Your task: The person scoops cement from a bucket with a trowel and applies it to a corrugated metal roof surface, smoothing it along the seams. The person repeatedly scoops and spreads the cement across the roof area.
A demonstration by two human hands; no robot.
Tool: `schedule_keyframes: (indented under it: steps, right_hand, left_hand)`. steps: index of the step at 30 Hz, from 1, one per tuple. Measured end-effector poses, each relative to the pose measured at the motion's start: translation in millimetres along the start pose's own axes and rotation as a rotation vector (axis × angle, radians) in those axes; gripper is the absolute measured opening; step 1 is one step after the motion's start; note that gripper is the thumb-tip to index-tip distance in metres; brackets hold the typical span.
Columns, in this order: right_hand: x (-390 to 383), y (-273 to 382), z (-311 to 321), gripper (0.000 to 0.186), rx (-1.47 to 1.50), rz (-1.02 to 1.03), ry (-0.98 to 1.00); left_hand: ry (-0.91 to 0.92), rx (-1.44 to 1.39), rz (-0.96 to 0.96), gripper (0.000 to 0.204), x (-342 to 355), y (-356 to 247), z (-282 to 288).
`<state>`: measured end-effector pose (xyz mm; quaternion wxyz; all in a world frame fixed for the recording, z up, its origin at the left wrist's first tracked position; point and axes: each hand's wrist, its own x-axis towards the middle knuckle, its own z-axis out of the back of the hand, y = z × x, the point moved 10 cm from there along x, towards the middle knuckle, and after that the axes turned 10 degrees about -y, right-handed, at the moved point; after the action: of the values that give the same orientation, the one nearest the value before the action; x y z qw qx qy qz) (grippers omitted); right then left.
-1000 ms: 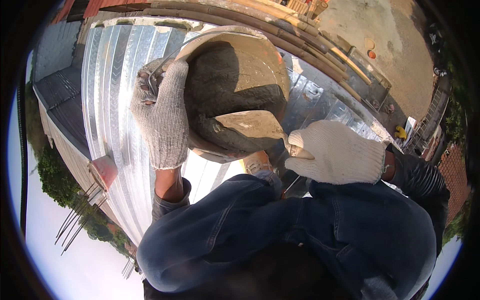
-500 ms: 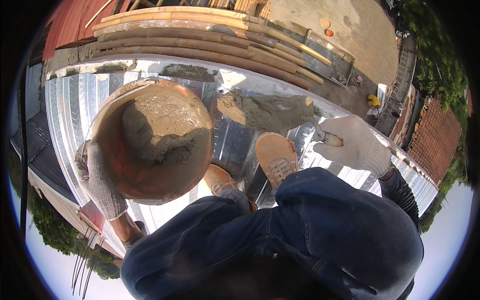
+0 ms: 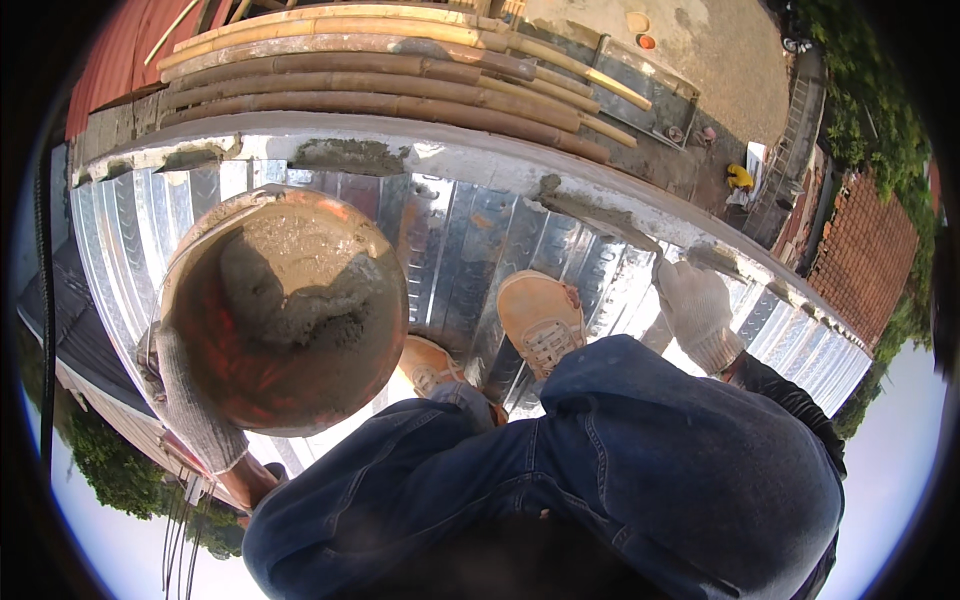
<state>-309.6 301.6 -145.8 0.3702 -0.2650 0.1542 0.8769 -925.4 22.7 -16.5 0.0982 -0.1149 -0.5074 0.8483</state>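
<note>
My left hand (image 3: pixel 192 405), in a knitted work glove, is closed on the left rim of an orange bucket (image 3: pixel 265 395). Wet grey mortar (image 3: pixel 320 290) partly fills the bucket, which tilts toward me. On the other side, my gloved right hand (image 3: pixel 697 312) is closed round a trowel's handle, mostly hidden in the fist. The mortar-smeared trowel (image 3: pixel 605 218) appears nearly edge-on, against the inner side of a low, pale wall (image 3: pixel 470 160). How much mortar it carries, I cannot tell.
Ribbed metal decking (image 3: pixel 450 260) lies under my orange shoes (image 3: pixel 540 325). Beyond the wall, bamboo poles (image 3: pixel 350 85) run lengthwise above lower ground. Someone in yellow (image 3: pixel 739 178) is down there at the right, near a ladder (image 3: pixel 785 165). Thin rods (image 3: pixel 178 530) stick up at lower left.
The mortar-loaded trowel has moved from above the decking to the wall and turned nearly edge-on. My right hand has turned and shifted slightly downward. The bucket appears lower and farther left, still in my left hand.
</note>
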Motion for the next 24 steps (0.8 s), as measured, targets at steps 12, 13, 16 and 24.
schedule_keyframes:
  steps: [12, 13, 16, 24]
  right_hand:
    - [-19, -26, 73, 0.02, 0.045, -0.06, -0.188]
    - [-7, -26, 68, 0.018, 0.054, -0.068, -0.156]
    - [32, -17, 58, 0.016, 0.091, -0.041, -0.099]
    - [26, 4, 35, 0.017, 0.074, -0.003, 0.044]
  left_hand:
    - [-0.033, 0.05, 0.016, 0.034, 2, -1, 6]
    - [-0.009, 0.056, -0.01, 0.032, 3, -4, 3]
    - [0.015, 0.066, -0.038, 0.03, 7, -7, -1]
    - [-0.126, 0.2, 0.026, 0.036, 28, 43, 69]
